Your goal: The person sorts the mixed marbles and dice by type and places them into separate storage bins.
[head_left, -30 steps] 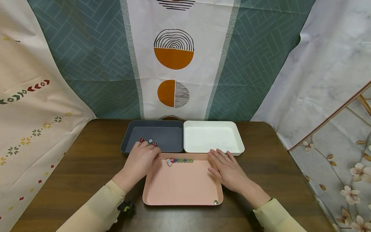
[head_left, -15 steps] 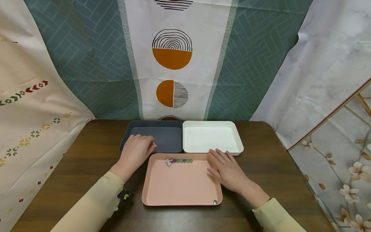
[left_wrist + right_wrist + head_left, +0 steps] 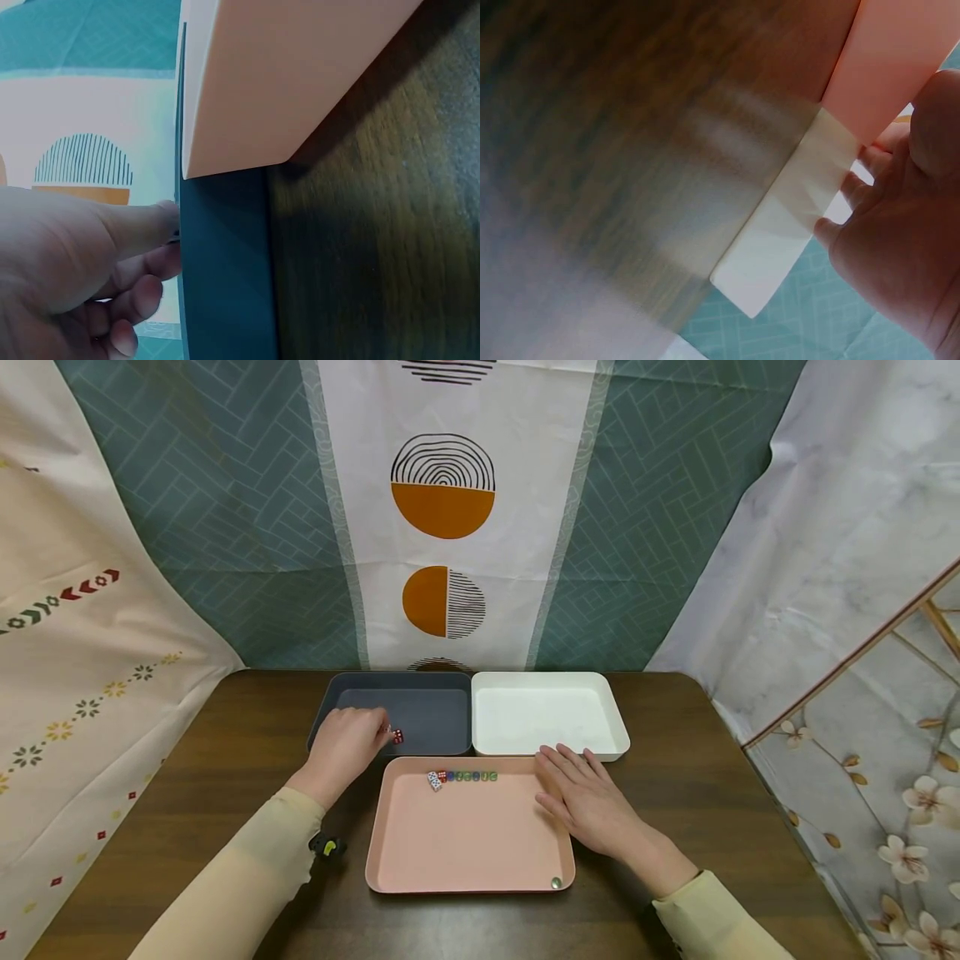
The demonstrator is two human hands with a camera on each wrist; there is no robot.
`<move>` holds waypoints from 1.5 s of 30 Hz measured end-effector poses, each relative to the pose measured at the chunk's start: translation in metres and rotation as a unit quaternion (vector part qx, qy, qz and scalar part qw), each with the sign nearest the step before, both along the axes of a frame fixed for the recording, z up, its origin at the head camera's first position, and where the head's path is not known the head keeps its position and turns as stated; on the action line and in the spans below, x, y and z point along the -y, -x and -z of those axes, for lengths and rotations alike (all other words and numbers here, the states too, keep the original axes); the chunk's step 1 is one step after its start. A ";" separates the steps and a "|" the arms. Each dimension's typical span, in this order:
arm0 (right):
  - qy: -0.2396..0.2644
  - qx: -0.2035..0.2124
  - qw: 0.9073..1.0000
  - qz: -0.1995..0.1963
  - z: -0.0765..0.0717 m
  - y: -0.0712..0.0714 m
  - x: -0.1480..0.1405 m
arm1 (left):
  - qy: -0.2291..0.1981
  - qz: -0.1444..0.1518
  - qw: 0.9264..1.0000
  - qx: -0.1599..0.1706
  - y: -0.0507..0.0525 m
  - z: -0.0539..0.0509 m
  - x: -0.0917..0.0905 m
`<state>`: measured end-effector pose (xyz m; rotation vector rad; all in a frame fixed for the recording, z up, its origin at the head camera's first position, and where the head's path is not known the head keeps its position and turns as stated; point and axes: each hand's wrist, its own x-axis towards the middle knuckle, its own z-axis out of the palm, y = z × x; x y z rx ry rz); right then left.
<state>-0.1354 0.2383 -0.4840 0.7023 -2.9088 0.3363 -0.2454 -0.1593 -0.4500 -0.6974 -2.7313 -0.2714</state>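
Left hand [image 3: 347,750] at dark tray [image 3: 442,718]; small loose pieces at risk

Findings. The left hand is over the near left part of the dark tray, fingers curled and thumb brought in against them. A red die [image 3: 397,737] sits in that tray just beside the fingertips. A pale speck shows at the fingertips; whether a piece is pinched there cannot be told from either view. The right hand [image 3: 588,806] lies with fingers extended across the far right corner of the pink tray [image 3: 472,843], its fingertips reaching the near edge of the white tray [image 3: 543,710].

Along the pink tray's far side are two white dice [image 3: 434,782], a second red die [image 3: 442,776] and a row of blue and green beads [image 3: 471,776]. A single green bead [image 3: 556,883] lies in the near right corner.

Risks, as judged. Curled fingers could knock the red die beside them, since it appears unsupported. Uneven pressure from the right hand on the rim could shift or tip the pink tray and break up the row. A sleeve dragged over the left rim could do likewise
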 end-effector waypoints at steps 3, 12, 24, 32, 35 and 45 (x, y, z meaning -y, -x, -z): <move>0.000 -0.001 1.000 0.000 0.001 0.000 0.000 | 0.017 -0.005 1.000 0.011 0.003 0.001 0.001; -0.011 0.012 1.000 0.005 -0.001 0.001 0.001 | 0.052 -0.021 0.998 0.040 0.012 0.006 0.002; -0.012 0.016 1.000 0.004 -0.003 0.001 0.002 | 0.060 -0.016 0.995 0.073 0.019 0.011 0.004; -0.009 0.013 1.000 0.002 -0.003 0.001 0.002 | 0.059 -0.011 0.996 0.070 0.023 0.016 0.004; -0.004 0.008 1.000 -0.001 -0.003 0.001 0.002 | 0.058 -0.010 0.996 0.070 0.023 0.018 0.005; -0.001 0.006 1.000 -0.003 -0.004 0.000 0.002 | 0.050 -0.012 0.997 0.060 0.017 0.009 0.006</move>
